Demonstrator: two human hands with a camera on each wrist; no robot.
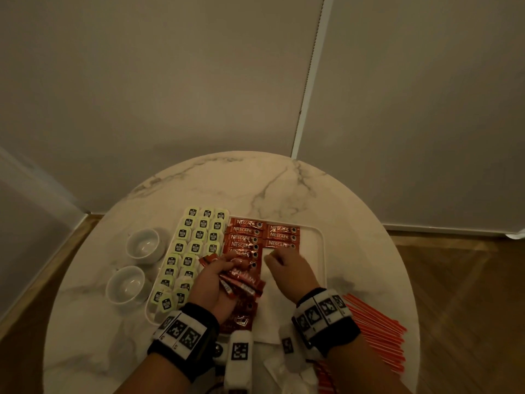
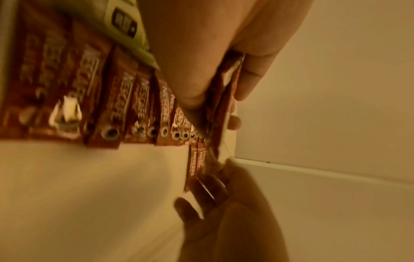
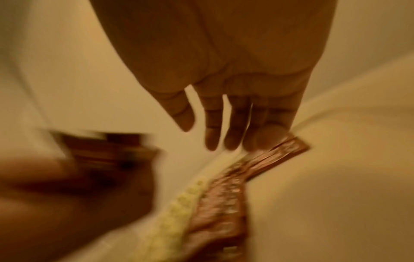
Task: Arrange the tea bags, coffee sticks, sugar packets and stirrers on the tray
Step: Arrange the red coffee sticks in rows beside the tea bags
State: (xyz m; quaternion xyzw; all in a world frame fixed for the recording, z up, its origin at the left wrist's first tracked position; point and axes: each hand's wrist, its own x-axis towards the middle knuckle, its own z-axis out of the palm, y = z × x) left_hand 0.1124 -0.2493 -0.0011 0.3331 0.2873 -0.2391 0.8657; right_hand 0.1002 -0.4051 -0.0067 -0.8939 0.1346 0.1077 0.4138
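My left hand [image 1: 211,282] clutches spare Nescafé sticks [image 1: 241,275] as stock; my right hand [image 1: 287,270], fingers straight, presses one flat beside the tray's [image 1: 322,251] second column.

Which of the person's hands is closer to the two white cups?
The left. The left hand, gripping a bunch of coffee sticks, sits just across the tea bag rows from the cups. The right hand is farther off, over the tray's bare middle.

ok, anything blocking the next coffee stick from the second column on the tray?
Nothing visible. The tray floor below the three-stick second column is bare; only the right hand hovers there, and the left hand holds the coffee sticks beside it.
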